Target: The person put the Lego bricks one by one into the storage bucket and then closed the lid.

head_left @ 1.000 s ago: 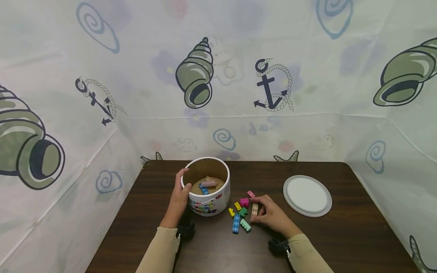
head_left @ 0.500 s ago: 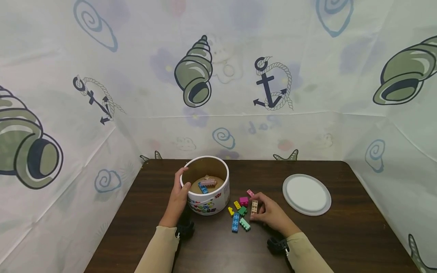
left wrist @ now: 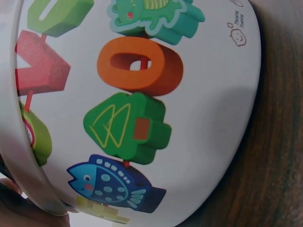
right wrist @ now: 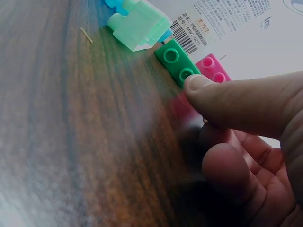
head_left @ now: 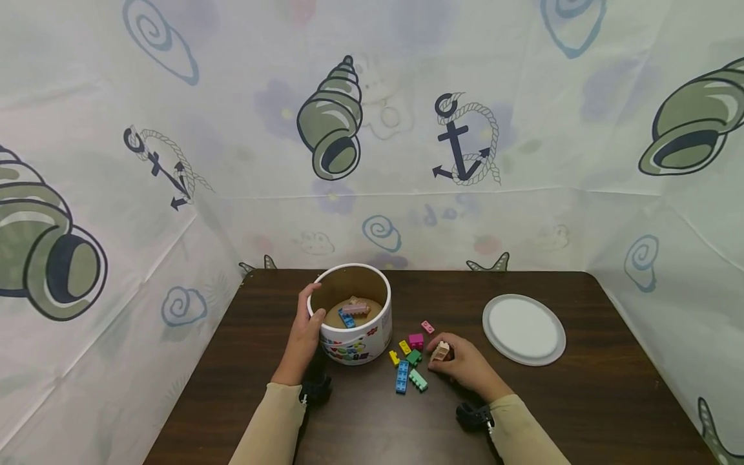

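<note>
My left hand [head_left: 301, 336] grips the rim of a white, picture-printed bucket [head_left: 363, 345], thumb toward me at its left side. Inside the bucket lie a blue building block [head_left: 347, 319] and a pale pink one [head_left: 357, 309]. My right hand [head_left: 465, 367] pinches a beige building block [head_left: 440, 351] between thumb and fingers, right of the loose blocks. That block is hidden in the right wrist view, where the thumb [right wrist: 227, 97] overlaps a green block [right wrist: 177, 61]. Bucket wall fills most of the left wrist view.
Several blocks lie between bucket and right hand: blue [head_left: 402, 377], mint [head_left: 418, 380], yellow [head_left: 394, 358], magenta [head_left: 416, 341] and pink [head_left: 427, 327] among them. A round white lid [head_left: 524, 329] rests on the dark wooden table [head_left: 616, 387] at right. Printed cloth [head_left: 395, 129] hangs behind.
The beige block, upright lengthwise in view earlier, is now tilted and turned in my right hand, which has shifted slightly right. My left hand and the bucket stay put.
</note>
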Demonstrator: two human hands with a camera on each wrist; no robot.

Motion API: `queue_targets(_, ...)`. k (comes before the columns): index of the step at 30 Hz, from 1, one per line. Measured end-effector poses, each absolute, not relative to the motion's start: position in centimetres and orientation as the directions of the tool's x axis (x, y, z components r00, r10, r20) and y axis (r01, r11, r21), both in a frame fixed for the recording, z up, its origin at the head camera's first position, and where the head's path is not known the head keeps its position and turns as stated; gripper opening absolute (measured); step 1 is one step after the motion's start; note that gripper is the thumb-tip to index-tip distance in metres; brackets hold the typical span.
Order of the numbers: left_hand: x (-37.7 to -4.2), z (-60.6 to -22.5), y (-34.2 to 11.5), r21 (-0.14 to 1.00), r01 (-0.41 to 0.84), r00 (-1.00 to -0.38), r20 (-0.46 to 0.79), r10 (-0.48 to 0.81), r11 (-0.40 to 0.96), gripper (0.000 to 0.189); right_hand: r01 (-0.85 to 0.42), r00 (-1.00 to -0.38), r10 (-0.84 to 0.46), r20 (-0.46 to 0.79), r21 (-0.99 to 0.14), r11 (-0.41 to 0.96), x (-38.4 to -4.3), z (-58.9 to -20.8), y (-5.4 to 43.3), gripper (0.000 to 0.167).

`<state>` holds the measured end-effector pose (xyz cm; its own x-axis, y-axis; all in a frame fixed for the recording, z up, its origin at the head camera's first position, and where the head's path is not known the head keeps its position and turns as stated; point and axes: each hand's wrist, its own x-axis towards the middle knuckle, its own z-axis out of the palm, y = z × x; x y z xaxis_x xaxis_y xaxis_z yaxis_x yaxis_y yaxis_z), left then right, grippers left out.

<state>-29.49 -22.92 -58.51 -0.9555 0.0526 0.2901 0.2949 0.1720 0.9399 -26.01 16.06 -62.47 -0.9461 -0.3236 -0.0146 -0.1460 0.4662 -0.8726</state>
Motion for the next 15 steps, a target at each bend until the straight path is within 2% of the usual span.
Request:
queue_targets(7, -29.56, -58.53, -22.90, 0.937, 0.305, -0.952, 0.299, 0.060, 0.170, 0.060, -0.068, -0.954, -0.292, -0.066, -0.902, 0.427, -25.73, -62.48, 16.08, 0.016)
queue_targets(15, -29.60, -58.62, -22.89, 0.940, 0.299, -0.954, 0.293, 0.058, 0.164, 0.059, 0.018, -0.963, -0.248, -0.108, -0.941, 0.339, -25.54, -62.52, 16.16, 0.019)
